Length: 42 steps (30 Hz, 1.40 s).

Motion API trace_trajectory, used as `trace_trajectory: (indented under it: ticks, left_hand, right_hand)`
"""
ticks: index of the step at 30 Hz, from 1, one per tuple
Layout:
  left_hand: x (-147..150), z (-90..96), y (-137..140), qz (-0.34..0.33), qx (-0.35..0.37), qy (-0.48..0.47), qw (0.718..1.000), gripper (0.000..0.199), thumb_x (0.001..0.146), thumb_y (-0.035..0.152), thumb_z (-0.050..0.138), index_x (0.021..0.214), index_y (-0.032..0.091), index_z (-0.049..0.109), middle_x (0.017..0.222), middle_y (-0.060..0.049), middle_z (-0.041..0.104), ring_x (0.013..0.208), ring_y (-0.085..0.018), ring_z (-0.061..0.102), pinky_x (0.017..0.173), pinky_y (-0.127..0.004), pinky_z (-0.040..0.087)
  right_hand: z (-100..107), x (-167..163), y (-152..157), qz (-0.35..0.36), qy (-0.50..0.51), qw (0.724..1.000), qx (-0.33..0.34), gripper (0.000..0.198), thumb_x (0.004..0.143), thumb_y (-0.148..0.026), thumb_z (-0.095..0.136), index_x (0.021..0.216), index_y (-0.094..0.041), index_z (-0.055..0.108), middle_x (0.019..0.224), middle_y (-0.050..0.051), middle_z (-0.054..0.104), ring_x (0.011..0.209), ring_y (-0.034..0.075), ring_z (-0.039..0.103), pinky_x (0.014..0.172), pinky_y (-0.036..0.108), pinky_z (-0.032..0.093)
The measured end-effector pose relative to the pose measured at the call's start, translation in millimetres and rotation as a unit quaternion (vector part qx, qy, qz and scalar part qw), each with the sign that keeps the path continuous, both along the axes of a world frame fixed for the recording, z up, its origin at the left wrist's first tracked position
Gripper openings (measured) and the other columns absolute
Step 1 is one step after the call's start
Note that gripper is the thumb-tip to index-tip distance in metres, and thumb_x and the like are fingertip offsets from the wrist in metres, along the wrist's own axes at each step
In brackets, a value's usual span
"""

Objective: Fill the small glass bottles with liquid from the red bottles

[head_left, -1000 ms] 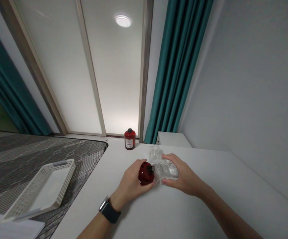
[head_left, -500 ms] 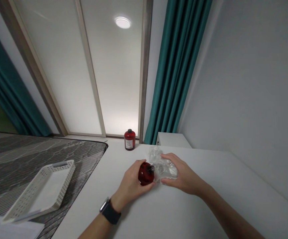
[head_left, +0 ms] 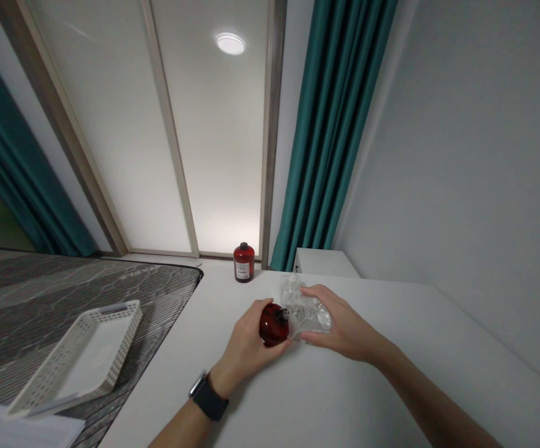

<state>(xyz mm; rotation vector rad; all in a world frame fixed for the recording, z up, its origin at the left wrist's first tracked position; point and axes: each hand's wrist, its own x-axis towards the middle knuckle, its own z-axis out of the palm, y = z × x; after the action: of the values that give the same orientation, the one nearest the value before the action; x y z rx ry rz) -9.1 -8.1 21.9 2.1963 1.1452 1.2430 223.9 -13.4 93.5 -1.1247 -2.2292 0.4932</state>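
Note:
My left hand [head_left: 249, 336] is wrapped around a dark red, rounded glossy bottle [head_left: 272, 326] just above the white table. The bottle's dark neck points right, towards a piece of clear, crumpled plastic packaging [head_left: 314, 317]. Thumb and fingers of my right hand [head_left: 339, 326] grip that packaging from its right side. The bottle's neck and the packaging meet or overlap; whether one goes into the other I cannot tell. Behind the hands, a red bottle with a dark cap and a white label [head_left: 244, 264] stands upright near the table's far edge.
The white table [head_left: 270, 404] lies under both hands. To the left, a white perforated basket [head_left: 125, 348] and white sheets [head_left: 27, 429] rest on a grey patterned surface [head_left: 158, 286]. A white cabinet [head_left: 326, 262], teal curtain [head_left: 330, 137] and frosted door [head_left: 223, 155] are behind.
My right hand has shifted very slightly left with the clear packaging. My left hand and the bottle in it look almost the same.

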Motion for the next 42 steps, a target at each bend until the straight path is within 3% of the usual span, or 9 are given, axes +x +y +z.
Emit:
trace_trajectory:
  ticks: [42]
  left_hand:
    - [4.6,-5.5,-0.2,0.026,-0.019,-0.048,0.998,0.066,0.071,0.03,0.078,0.127,0.02,0.045,0.115,-0.009,0.064,0.102,-0.026,0.067,0.09,-0.042,0.056]
  right_hand:
    - [12.4,-4.9,4.0,0.023,-0.016,0.999,0.017,0.067,0.079,-0.038,0.077,0.138,-0.026,0.048,0.133,0.012,0.057,0.125,0.03,0.054,0.107,0.05,0.044]
